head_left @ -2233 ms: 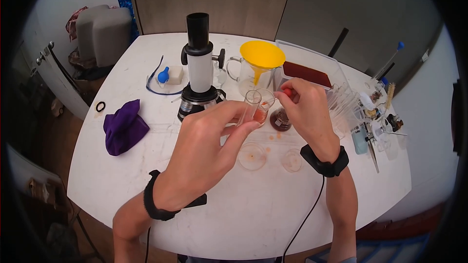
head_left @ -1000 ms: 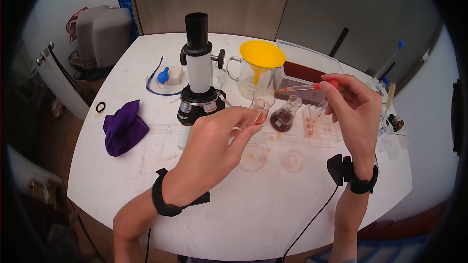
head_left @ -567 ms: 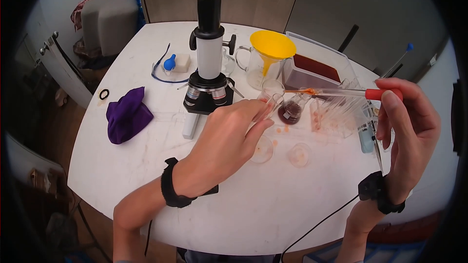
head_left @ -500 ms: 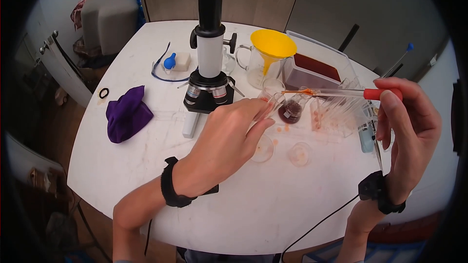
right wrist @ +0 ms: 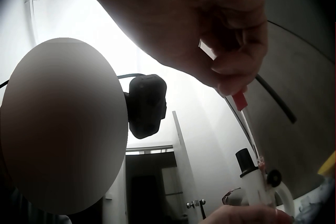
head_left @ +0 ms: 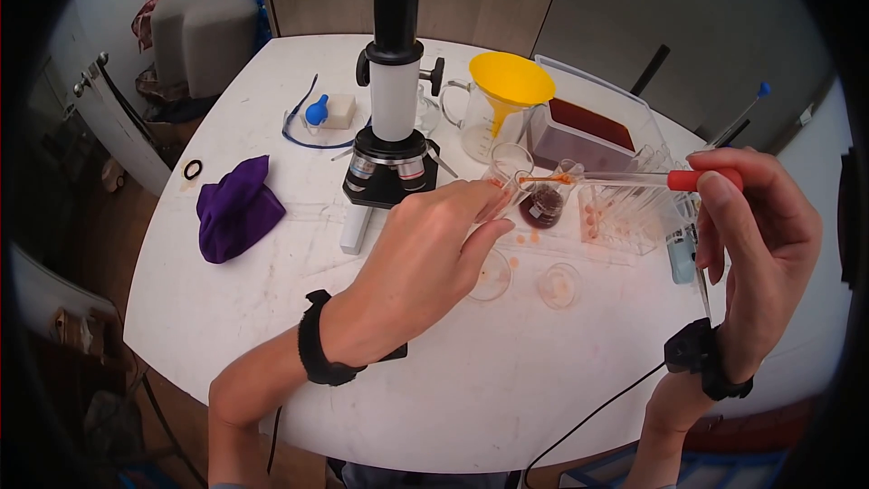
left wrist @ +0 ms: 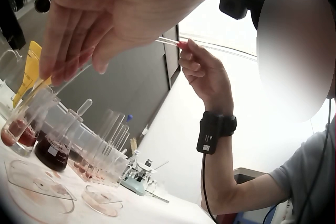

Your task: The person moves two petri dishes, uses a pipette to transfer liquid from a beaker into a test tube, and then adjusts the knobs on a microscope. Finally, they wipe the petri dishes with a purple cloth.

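My left hand (head_left: 412,240) pinches a clear glass test tube (head_left: 509,202) tilted beside a small beaker (head_left: 510,154). In the left wrist view, reddish liquid shows in the beaker (left wrist: 27,137) and low in the test tube (left wrist: 8,136). Between the thumb and fingers of my right hand (head_left: 765,217) is the red rubber bulb of a glass dropper (head_left: 625,178). Held nearly level, it has orange liquid near its narrow end, and its tip is right at the test tube's mouth. A conical flask (head_left: 543,206) of dark red liquid stands just behind.
Left of the glassware stands a microscope (head_left: 394,100). A yellow funnel (head_left: 511,77) sits in a measuring jug (head_left: 478,127) behind. Test tubes stand in a rack (head_left: 625,222) on the right. Two glass dishes (head_left: 558,285) lie in front; a purple cloth (head_left: 240,213) is at left.
My right hand has lifted the dropper from the beaker and moved right, turning it nearly level. Orange liquid shows in it, and its tip has come to the test tube's mouth.
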`<state>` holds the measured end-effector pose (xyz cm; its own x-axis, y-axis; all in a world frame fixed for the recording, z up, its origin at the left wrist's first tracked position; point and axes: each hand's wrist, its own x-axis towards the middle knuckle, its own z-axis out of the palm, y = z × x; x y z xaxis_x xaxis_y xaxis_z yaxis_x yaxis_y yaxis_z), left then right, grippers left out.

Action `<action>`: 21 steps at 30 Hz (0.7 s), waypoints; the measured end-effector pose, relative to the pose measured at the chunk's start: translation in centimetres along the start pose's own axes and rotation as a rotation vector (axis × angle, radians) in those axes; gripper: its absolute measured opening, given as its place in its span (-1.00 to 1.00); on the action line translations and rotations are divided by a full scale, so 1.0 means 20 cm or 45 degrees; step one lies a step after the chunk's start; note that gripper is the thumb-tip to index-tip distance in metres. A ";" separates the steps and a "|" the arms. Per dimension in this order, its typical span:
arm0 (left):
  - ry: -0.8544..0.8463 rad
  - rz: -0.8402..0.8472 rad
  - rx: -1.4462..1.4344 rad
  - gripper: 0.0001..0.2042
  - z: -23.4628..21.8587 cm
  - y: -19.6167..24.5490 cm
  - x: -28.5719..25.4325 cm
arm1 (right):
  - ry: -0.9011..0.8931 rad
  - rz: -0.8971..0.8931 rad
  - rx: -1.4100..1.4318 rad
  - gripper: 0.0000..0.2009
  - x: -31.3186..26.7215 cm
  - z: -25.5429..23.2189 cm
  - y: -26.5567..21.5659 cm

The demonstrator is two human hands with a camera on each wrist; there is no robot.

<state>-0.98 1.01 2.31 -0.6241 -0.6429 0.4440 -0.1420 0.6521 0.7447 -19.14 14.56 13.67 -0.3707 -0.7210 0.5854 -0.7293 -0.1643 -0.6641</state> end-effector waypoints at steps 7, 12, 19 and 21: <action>0.022 0.023 -0.009 -0.80 0.01 -0.01 0.00 | -0.021 0.011 -0.060 -0.85 0.01 -0.01 0.02; 0.052 0.062 -0.009 -0.81 0.00 -0.02 0.01 | 0.001 0.040 -0.106 -0.80 0.02 -0.03 0.01; 0.041 -0.088 0.000 -0.85 -0.07 0.03 0.03 | -0.056 0.015 0.044 -0.83 0.17 0.02 0.19; 0.030 -0.116 0.005 -0.86 -0.08 0.03 0.03 | -0.178 0.143 0.079 -0.85 0.20 0.14 0.27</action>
<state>-0.30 0.36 3.80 -0.5900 -0.7090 0.3864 -0.2001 0.5920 0.7807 -22.92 8.95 11.15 -0.3611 -0.8228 0.4389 -0.6497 -0.1157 -0.7514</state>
